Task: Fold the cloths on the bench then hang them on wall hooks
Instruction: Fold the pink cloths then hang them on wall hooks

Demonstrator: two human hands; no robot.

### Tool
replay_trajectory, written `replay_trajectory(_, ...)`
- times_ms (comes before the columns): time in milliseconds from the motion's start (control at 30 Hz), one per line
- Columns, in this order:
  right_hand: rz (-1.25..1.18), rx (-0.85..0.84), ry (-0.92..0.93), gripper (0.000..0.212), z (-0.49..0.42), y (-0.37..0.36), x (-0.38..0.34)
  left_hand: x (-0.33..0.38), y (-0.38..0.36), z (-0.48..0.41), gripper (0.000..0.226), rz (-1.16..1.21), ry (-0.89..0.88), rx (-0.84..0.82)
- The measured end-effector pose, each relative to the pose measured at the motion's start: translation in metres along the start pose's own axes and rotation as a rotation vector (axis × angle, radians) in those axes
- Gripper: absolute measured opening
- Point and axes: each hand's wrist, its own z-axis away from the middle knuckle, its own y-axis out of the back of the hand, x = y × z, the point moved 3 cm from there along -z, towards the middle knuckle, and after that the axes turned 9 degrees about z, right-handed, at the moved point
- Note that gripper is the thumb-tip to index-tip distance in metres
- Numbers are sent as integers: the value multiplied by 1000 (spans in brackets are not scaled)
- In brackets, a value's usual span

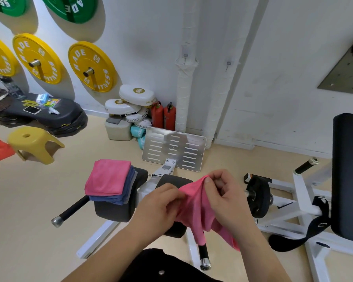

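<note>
A loose pink cloth (pixel 196 208) hangs bunched between both hands above the black bench pad (pixel 171 181). My left hand (pixel 161 202) pinches its upper edge on the left. My right hand (pixel 222 192) grips the top of the cloth beside it. A stack of folded cloths (pixel 108 178), pink on top with blue and grey under it, lies on the left black pad (pixel 114 212). Two small wall hooks (pixel 185 56) (pixel 228 64) are on the white wall and pipe ahead, both bare.
A yellow stool (pixel 35 143) stands on the floor at left. A metal footplate (pixel 173 151), white boxing pads (pixel 130 102) and red extinguishers (pixel 163 116) sit by the wall. A black padded seat back (pixel 348 171) and weight plate (pixel 258 197) are at right.
</note>
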Motion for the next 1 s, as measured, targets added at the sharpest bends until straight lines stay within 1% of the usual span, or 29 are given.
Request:
replay_trajectory(100,-13,-81,-16,10,2,-5,-2,10,-7,-4,19,140,54,-14)
replay_trajectory(200,9,-65,-14,13,0,-4,1,16,-14,-4,6,257,54,-22)
replay_trajectory(233,19,-51,-15,14,-1,-2,2,15,-16,-3,10,263,53,-26)
replay_trajectory(333,45,0,-17,13,-2,1,6,7,-20,0,18,198,56,-24)
replay_trajectory(433,87,103,-14,13,-3,8,11,0,-17,3,11,127,61,-26)
replay_trajectory(600,122,198,-23,10,-11,12,21,-12,-21,7,4,8,4,-125)
replay_trajectory(700,107,248,-23,10,-17,14,24,-24,-28,9,11,-42,39,-143)
replay_trajectory(800,125,283,-47,10,-24,24,28,-31,-24,8,13,-50,61,-146)
replay_trajectory(1000,167,364,-75,7,-47,47,38,-49,-7,-5,17,-156,108,-212)
